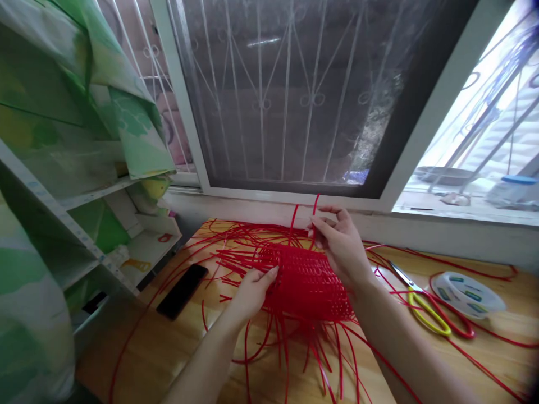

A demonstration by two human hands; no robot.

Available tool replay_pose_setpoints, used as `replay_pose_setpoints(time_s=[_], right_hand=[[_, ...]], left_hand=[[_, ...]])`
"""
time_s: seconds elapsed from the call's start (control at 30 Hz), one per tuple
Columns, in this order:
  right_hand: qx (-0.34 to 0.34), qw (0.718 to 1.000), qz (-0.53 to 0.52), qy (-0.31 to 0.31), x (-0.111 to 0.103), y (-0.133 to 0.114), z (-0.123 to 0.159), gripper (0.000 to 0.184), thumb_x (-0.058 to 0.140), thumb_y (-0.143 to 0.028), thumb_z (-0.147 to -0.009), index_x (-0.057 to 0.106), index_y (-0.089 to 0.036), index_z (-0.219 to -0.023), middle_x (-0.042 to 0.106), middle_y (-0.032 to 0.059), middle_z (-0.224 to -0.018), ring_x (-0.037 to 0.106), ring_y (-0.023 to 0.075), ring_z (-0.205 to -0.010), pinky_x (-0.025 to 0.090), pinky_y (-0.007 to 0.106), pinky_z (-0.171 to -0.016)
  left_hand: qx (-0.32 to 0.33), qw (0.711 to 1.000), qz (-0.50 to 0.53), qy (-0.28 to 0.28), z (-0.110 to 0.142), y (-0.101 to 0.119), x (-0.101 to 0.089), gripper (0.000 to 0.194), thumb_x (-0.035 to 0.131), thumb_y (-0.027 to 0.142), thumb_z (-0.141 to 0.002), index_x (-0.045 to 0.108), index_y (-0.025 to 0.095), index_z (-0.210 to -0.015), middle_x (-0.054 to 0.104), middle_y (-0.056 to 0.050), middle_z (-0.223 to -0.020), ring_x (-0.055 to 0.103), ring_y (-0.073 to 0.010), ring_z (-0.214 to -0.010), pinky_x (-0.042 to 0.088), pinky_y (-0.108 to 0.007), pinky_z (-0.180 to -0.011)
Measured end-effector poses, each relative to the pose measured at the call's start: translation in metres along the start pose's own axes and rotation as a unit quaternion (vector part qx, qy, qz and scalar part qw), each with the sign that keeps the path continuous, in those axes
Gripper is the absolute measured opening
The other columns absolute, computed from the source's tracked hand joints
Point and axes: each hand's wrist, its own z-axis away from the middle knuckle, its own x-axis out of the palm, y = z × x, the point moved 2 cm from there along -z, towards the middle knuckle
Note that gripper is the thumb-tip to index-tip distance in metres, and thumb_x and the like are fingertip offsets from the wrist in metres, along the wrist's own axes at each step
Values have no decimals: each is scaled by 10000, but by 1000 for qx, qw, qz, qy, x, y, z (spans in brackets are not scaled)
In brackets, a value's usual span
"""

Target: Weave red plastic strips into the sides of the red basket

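A red woven basket [309,286] lies on its side on the wooden table, with many loose red strands sticking out around it. My left hand [254,289] grips the basket's left end, thumb on the weave and fingers mostly hidden behind it. Above the basket's far side, my right hand [334,233] pinches an upright red strand [316,205] between thumb and index finger. Another red strand [293,221] stands up just left of it, untouched.
Left of the basket lies a black phone [182,292]. To the right are scissors [429,308] with yellow and red handles and a clear round plastic container [469,293]. A shelf [96,193] with a green curtain [122,84] stands at left, and a barred window [290,101] rises behind the table.
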Motion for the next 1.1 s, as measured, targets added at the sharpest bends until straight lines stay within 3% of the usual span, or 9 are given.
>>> replay_pose_setpoints(time_s=[0.1,0.27,0.33,0.4,0.57,0.87,0.97,1.1], right_hand=[[13,995,73,-63,-1,1,32,199,689,-289,-690,612,-161,-821,602,-46,-569,444,27,-381,304,112,-326],[62,954,235,-175,-8,14,82,192,583,-294,-801,666,-185,-935,681,22,-738,597,97,-599,486,189,-567],[72,933,265,-232,-12,19,94,239,521,-284,-843,655,-203,-1024,692,47,-832,637,140,-733,515,247,-676],[31,918,293,-266,-16,23,101,263,507,-237,-850,643,-234,-1075,681,56,-908,628,167,-871,507,282,-763],[-124,912,305,-244,-20,33,106,235,551,-141,-830,677,-273,-978,610,26,-800,583,131,-753,481,243,-658],[-92,922,312,-209,-15,54,116,165,561,-186,-841,681,-223,-949,607,36,-760,575,131,-690,477,247,-618],[-112,902,346,-230,-12,57,120,198,535,-147,-841,681,-216,-956,613,40,-756,561,133,-693,476,242,-606],[-170,855,401,-281,-4,58,125,225,521,-88,-822,689,-215,-900,653,37,-738,524,160,-725,458,269,-614]], left_hand=[[13,999,-2,38,5,-11,-4,574,630,684,-549,491,127,-549,467,8,-570,389,-96,-574,318,-243,-590],[38,990,-1,134,10,-28,-12,608,610,723,-518,411,148,-514,394,26,-537,340,-91,-562,293,-237,-559],[41,990,5,132,11,-34,-13,599,598,722,-539,443,143,-539,430,14,-561,372,-101,-581,317,-240,-576],[44,991,10,122,12,-38,-13,580,591,706,-574,478,137,-569,473,-2,-601,405,-113,-612,347,-249,-613],[73,990,5,121,18,-40,-10,547,572,676,-636,547,129,-633,537,-30,-681,457,-142,-708,372,-261,-701],[54,986,-26,155,26,-39,-7,589,529,719,-635,517,130,-612,528,-31,-658,458,-149,-688,373,-277,-695],[40,984,-23,172,29,-38,-5,605,542,742,-591,486,140,-576,490,-10,-613,443,-134,-649,361,-263,-649],[-9,982,-11,186,29,-37,-7,641,575,762,-498,489,131,-573,472,9,-577,418,-116,-603,344,-256,-595]])
